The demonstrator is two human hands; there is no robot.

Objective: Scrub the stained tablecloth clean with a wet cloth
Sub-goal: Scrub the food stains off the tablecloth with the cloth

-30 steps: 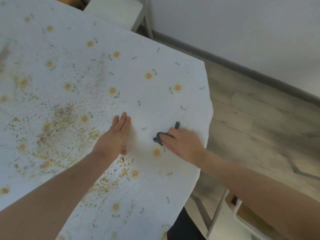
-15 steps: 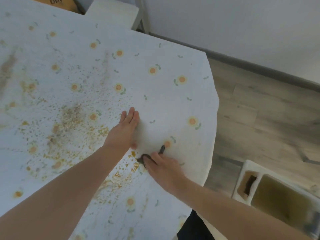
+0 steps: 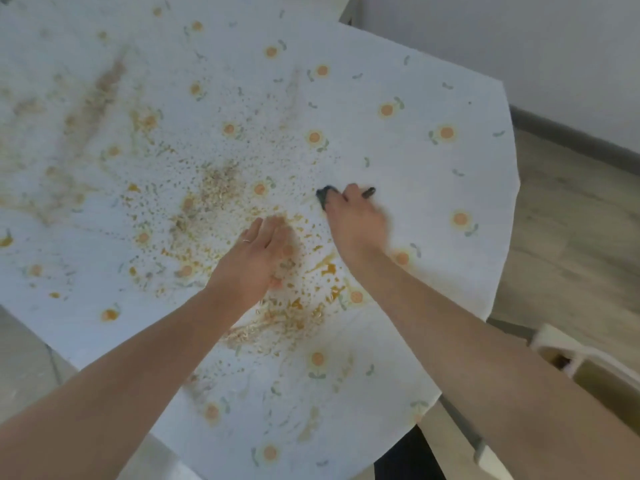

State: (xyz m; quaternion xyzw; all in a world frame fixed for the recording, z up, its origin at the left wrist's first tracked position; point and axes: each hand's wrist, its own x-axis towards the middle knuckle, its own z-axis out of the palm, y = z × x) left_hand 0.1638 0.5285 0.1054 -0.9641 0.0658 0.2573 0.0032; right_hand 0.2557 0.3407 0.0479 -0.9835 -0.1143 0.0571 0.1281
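Observation:
A white tablecloth (image 3: pixel 433 188) printed with small orange flowers covers the table. Brown and orange stains and crumbs (image 3: pixel 214 188) are spread over its middle and left. My right hand (image 3: pixel 353 220) holds a small dark cloth (image 3: pixel 325 195) down against the tablecloth at the right edge of the stains; most of the cloth is hidden under the fingers. My left hand (image 3: pixel 256 258) lies flat on the tablecloth just to the left, fingers straight, a ring on one finger.
A white bucket (image 3: pixel 568 362) with murky water stands on the wooden floor (image 3: pixel 571 237) at the lower right. The table's edge runs down the right side. A grey wall and dark skirting are at the top right.
My right hand with the dark cloth has slid up and away across the tablecloth. My left hand has shifted onto the stained patch. The view has swung left over the table.

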